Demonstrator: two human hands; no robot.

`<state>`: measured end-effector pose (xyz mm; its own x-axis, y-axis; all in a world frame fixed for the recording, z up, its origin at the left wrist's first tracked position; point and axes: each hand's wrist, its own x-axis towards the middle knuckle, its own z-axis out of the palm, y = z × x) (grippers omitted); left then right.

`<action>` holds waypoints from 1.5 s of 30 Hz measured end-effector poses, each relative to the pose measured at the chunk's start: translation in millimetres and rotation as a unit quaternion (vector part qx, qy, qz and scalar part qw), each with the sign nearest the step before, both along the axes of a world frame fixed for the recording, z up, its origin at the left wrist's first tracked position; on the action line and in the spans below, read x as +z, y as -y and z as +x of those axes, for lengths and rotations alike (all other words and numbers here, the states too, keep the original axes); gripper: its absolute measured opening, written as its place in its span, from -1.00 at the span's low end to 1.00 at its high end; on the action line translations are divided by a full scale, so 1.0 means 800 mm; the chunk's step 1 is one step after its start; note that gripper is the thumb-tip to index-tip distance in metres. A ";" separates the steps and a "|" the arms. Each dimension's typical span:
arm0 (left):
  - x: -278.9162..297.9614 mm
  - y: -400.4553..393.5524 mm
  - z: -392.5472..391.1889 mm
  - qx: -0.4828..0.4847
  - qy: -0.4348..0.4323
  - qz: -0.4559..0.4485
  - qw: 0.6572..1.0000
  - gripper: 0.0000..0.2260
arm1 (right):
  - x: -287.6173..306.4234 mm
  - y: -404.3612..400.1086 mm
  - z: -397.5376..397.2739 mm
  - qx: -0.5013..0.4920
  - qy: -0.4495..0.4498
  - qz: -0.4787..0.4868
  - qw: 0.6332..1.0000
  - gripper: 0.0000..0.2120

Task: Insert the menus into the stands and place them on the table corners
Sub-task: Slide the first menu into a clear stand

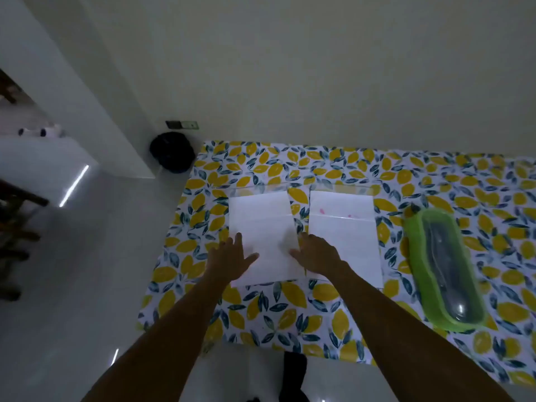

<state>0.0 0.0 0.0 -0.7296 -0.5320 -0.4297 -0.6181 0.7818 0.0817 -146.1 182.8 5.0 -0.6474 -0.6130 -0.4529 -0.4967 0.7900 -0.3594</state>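
Note:
Two white menu sheets lie side by side on a table covered with a lemon-print cloth. The left menu and the right menu each seem to lie with a clear stand whose top edge shows beyond the paper, the left stand and the right stand. My left hand hovers over the left sheet's lower left edge, fingers spread. Between the two sheets is my right hand, also spread, over their near inner edges. Neither hand holds anything.
A green oval lidded container lies on the table right of the menus. A dark bag sits on the floor by the table's far left corner. A white wall edge and shelf stand to the left.

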 end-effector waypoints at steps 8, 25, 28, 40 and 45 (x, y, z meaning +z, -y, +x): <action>-0.051 -0.012 0.001 0.133 -0.068 0.059 0.987 -0.33 | -0.055 0.013 -0.006 -0.062 0.014 -0.046 0.997 -0.53; 0.002 0.012 0.032 0.305 -0.310 0.132 0.891 -0.76 | -0.024 -0.030 0.002 -0.207 0.145 -0.280 0.926 -0.68; 0.017 0.016 0.059 0.269 -0.358 0.154 0.881 -0.81 | -0.004 -0.047 0.019 -0.214 0.130 -0.322 0.913 -0.70; 0.054 0.014 0.149 0.146 -0.399 0.228 0.876 -0.79 | 0.039 -0.097 0.108 -0.205 0.046 -0.365 0.907 -0.77; 0.065 0.026 0.140 0.077 -0.396 0.178 0.897 -0.73 | 0.058 -0.088 0.108 -0.192 0.037 -0.364 0.911 -0.78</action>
<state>112.2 -20.8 51.7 -0.8107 -0.5847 0.0296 -0.3539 0.5297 0.7708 -59.3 253.1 51.4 -0.8613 -0.5035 -0.0680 -0.1875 0.4394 -0.8785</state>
